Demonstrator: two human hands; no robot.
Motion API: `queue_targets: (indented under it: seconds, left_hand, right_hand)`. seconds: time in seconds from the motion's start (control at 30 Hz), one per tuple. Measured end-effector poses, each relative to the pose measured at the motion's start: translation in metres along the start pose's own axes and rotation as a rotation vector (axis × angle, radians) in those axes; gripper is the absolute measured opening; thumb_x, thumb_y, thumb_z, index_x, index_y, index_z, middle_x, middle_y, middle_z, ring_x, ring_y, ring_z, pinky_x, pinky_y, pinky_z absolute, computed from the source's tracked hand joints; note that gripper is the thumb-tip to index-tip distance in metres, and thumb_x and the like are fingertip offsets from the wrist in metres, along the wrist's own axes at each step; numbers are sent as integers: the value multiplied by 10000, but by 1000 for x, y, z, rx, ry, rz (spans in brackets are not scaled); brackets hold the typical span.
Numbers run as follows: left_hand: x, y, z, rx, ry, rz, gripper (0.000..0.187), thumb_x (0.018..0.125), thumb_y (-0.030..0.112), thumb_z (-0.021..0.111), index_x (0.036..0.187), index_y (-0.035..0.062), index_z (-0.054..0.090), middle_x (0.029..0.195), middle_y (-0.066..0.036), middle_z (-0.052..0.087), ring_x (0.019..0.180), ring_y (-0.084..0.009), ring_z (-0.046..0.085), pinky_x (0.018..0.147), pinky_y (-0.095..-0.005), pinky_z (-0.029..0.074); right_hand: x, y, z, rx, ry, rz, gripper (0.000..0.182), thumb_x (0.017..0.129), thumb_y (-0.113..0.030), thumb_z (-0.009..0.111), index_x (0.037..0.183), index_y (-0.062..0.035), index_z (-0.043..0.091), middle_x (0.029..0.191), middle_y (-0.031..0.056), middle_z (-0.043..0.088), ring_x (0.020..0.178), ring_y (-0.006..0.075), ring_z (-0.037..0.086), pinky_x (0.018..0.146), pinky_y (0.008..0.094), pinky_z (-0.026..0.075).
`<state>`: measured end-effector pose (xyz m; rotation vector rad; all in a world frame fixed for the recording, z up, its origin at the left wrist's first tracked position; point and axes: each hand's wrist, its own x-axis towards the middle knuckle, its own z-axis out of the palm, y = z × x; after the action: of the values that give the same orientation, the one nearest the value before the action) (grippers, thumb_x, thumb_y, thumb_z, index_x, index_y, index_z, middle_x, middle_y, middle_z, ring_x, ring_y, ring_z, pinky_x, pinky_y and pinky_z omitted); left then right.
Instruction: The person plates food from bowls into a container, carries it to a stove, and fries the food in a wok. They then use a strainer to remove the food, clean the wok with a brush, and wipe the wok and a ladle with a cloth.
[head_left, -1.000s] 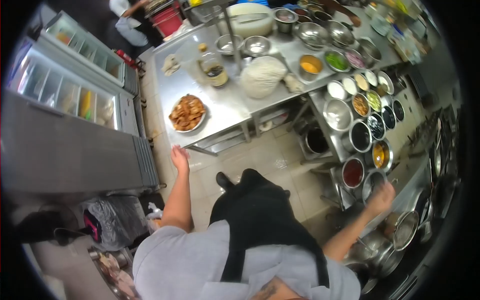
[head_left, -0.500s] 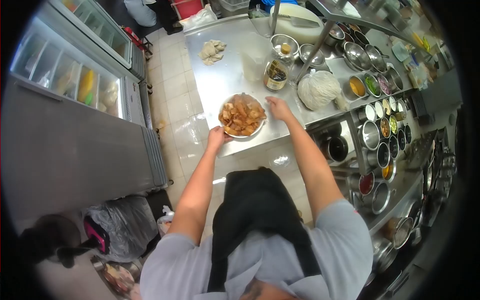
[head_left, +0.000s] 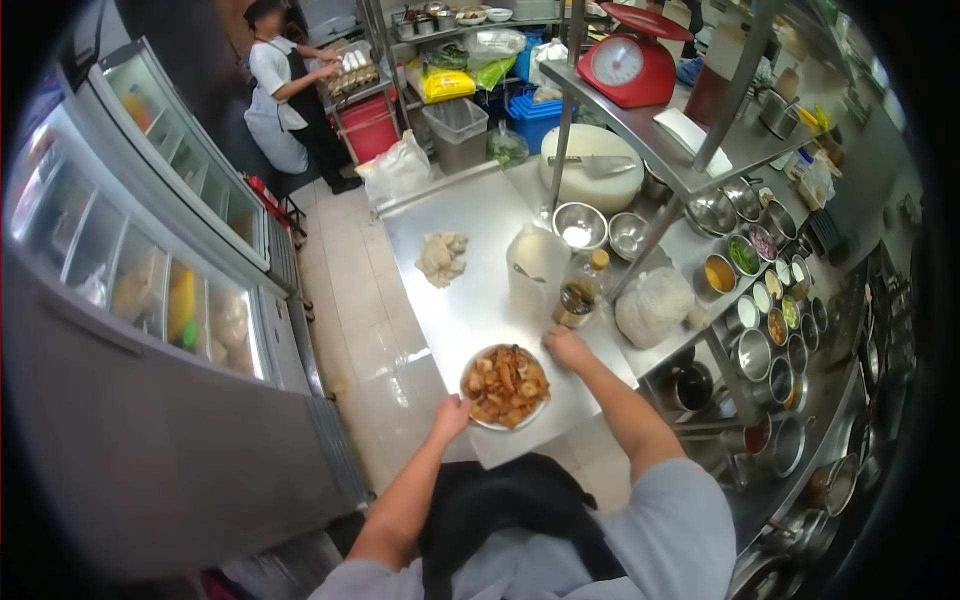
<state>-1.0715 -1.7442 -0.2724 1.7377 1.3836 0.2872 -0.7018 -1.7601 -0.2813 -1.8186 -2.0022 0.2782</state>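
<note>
A round white-rimmed bowl [head_left: 467,412] full of browned, cooked-looking food pieces [head_left: 505,385] rests near the front end of the steel table [head_left: 430,325]. My left hand [head_left: 452,416] is closed on the bowl's left rim. Beyond the bowl's upper right edge, my right hand [head_left: 568,347] has curled fingers; whether anything is inside them is hidden. Just past that hand stands an upright bottle [head_left: 578,292] with a yellow cap and dark contents. Left of the bottle is a translucent whitish container [head_left: 537,265]. A crumpled beige cloth [head_left: 441,258] lies farther back.
A stuffed whitish plastic bag [head_left: 655,306] sits right of the bottle. Steel bowls [head_left: 580,227] and a cleaver [head_left: 598,165] on a round white board [head_left: 585,185] are behind. Fridges [head_left: 150,270] line the left. A co-worker [head_left: 285,90] handles egg trays at the back.
My view has tilted up, bringing the co-worker and a red scale into sight. My right hand has shifted away from the bowl toward the bottle, its fingers more curled. My left hand stays on the bowl.
</note>
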Motion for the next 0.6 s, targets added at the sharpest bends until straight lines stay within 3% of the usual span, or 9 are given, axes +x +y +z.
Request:
queue_targets:
  seconds: [0.1, 0.2, 0.27, 0.33, 0.4, 0.43, 0.47, 0.53, 0.6]
  left_hand:
    - [12, -5, -20, 91, -4, 69, 410, 930, 308, 576, 962, -88, 675, 868, -319, 689, 871, -475, 692, 810, -521, 544]
    - [42, -9, -38, 82, -30, 139, 386, 919, 291, 579, 923, -83, 672, 838, -318, 678, 848, -480, 686, 778, -521, 539]
    - [57, -18, -47, 52, -51, 198, 370, 913, 280, 584, 878, -78, 670, 809, -314, 669, 821, -485, 681, 744, -520, 533]
    - [80, -26, -59, 4, -124, 255, 354, 915, 269, 573, 894, -70, 672, 772, -295, 670, 792, -454, 698, 726, -513, 537]
    - [89, -6, -99, -54, -231, 229, 353, 911, 260, 570, 906, -75, 679, 766, -292, 675, 805, -461, 692, 748, -507, 547]
    - [93, 5, -120, -117, -321, 187, 352, 906, 251, 567, 918, -80, 686, 760, -290, 680, 817, -467, 686, 771, -500, 556]
    - [100, 8, -137, -118, -329, 190, 352, 906, 251, 567, 918, -80, 686, 760, -290, 680, 817, -467, 686, 771, -500, 556]
    - [109, 6, -171, -133, -319, 344, 330, 901, 228, 564, 863, -77, 684, 711, -270, 679, 753, -433, 702, 733, -479, 565]
    - [126, 3, -207, -121, -333, 375, 330, 909, 223, 559, 867, -78, 688, 703, -243, 693, 677, -364, 727, 689, -447, 576]
  right_hand:
    - [-15, -16, -6, 59, 86, 290, 111, 876, -52, 589, 918, -22, 688, 924, 182, 674, 922, 376, 658, 825, 451, 538]
    - [-10, -106, -70, 381, 226, 531, 157, 932, -22, 615, 1046, -22, 723, 977, 183, 723, 867, 354, 697, 769, 392, 553]
    - [-1, -157, -85, 384, 230, 488, 180, 948, -31, 615, 1089, -31, 727, 1023, 183, 728, 887, 330, 707, 769, 375, 557]
    - [13, -193, -81, 380, 238, 448, 204, 964, -40, 614, 1131, -41, 731, 1069, 183, 734, 908, 307, 717, 769, 358, 560]
    - [25, -215, -77, 186, 437, 452, 214, 976, -61, 613, 1156, -43, 727, 1094, 167, 741, 921, 262, 723, 779, 344, 565]
    - [30, -229, -70, 340, 536, 653, 228, 1027, -123, 573, 1176, -14, 706, 1084, 163, 745, 940, 243, 716, 814, 343, 558]
    - [34, -239, -62, 335, 538, 660, 228, 1027, -123, 573, 1176, -14, 706, 1084, 163, 745, 940, 243, 716, 814, 343, 558]
    - [33, -246, -36, 302, 814, 928, 296, 1055, -227, 546, 1172, -7, 706, 1068, 179, 740, 976, 256, 708, 865, 393, 561]
    - [31, -256, -12, 491, 793, 1017, 375, 1061, -285, 548, 1269, 12, 645, 1131, 155, 726, 1003, 233, 694, 875, 381, 554]
